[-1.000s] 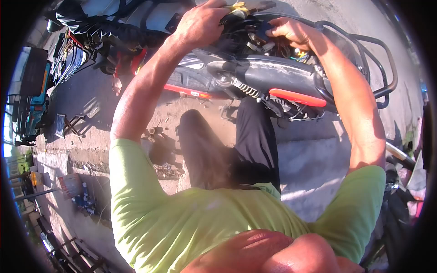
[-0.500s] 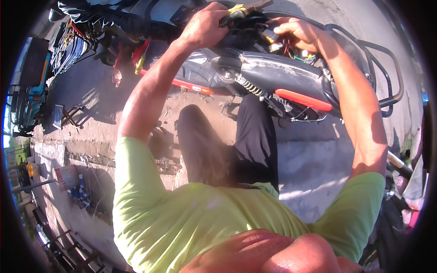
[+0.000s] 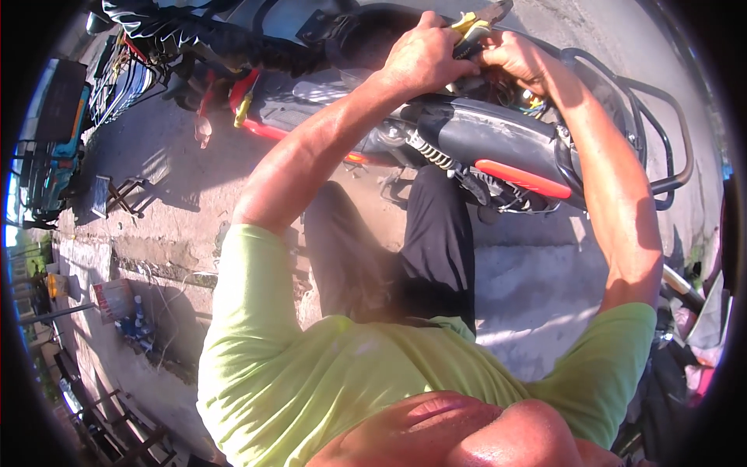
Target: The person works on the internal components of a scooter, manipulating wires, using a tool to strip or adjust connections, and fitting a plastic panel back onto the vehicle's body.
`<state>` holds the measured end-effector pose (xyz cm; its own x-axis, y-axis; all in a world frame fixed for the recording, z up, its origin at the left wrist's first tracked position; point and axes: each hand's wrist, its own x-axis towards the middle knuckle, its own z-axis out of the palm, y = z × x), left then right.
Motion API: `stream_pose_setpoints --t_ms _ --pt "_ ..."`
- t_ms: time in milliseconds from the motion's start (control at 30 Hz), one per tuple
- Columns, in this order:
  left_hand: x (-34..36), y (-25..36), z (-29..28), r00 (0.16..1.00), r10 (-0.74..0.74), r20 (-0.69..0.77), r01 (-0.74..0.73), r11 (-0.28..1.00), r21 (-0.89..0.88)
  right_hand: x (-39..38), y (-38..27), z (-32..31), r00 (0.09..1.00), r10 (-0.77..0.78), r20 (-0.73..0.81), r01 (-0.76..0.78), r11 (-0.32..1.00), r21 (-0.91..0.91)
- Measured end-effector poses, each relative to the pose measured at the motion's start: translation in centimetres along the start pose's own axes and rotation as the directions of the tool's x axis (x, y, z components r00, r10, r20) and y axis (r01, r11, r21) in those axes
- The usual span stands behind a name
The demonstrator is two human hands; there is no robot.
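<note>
My left hand (image 3: 426, 58) is closed round pliers (image 3: 471, 28) with yellow-and-black handles, their dark jaws pointing up and to the right. Close beside it, my right hand (image 3: 517, 64) has its fingers bent together over the open seat area of an electric scooter or motorbike. Whatever those fingers pinch is hidden behind the left hand. Thin coloured wires (image 3: 533, 101) show just below the right hand, some with white and yellow ends. Under both hands runs the bike's scuffed dark side panel (image 3: 482, 124), with a red reflector strip (image 3: 523, 179) along it.
A black tubular rack (image 3: 675, 140) juts out at the bike's right end. The shock absorber spring (image 3: 429, 149) sits below the panel, near my knees. A small folding stool (image 3: 117, 194) stands on the concrete floor at left, with a teal vehicle (image 3: 66, 156) behind it.
My left hand has moved right with the pliers and is now right beside my right hand. The dark block with yellow at my right fingertips is now hidden.
</note>
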<state>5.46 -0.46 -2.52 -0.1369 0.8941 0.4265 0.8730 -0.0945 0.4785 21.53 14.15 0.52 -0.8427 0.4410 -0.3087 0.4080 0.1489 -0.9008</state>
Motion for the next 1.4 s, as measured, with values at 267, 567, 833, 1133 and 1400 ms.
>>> stream_pose_setpoints --t_ms 267,567,833,1133,1400 --pt "-0.1 -0.8 0.4 0.997 -0.08 -0.016 0.079 0.996 -0.05 0.0 -0.6 0.2 0.998 0.032 0.049 -0.036 0.996 0.083" --pt "-0.2 -1.3 -1.8 0.929 -0.22 0.296 0.367 0.63 -0.684 -0.2 -0.6 -0.1 0.998 -0.018 0.065 0.025 0.992 -0.122" --pt "0.1 -2.1 -1.1 0.908 -0.286 0.305 0.416 0.546 -0.727 -0.2 -0.5 -0.2 0.999 -0.034 0.035 0.039 0.986 -0.162" --pt "0.0 -1.8 -1.5 0.878 -0.308 0.366 0.478 0.563 -0.674 -0.1 -0.4 -0.3 1.0 -0.014 0.016 0.017 0.981 -0.192" --pt "0.6 -2.5 -1.0 0.854 -0.333 0.399 0.508 0.37 -0.778 -0.7 -1.3 0.7 0.999 -0.044 0.007 0.045 0.979 -0.201"
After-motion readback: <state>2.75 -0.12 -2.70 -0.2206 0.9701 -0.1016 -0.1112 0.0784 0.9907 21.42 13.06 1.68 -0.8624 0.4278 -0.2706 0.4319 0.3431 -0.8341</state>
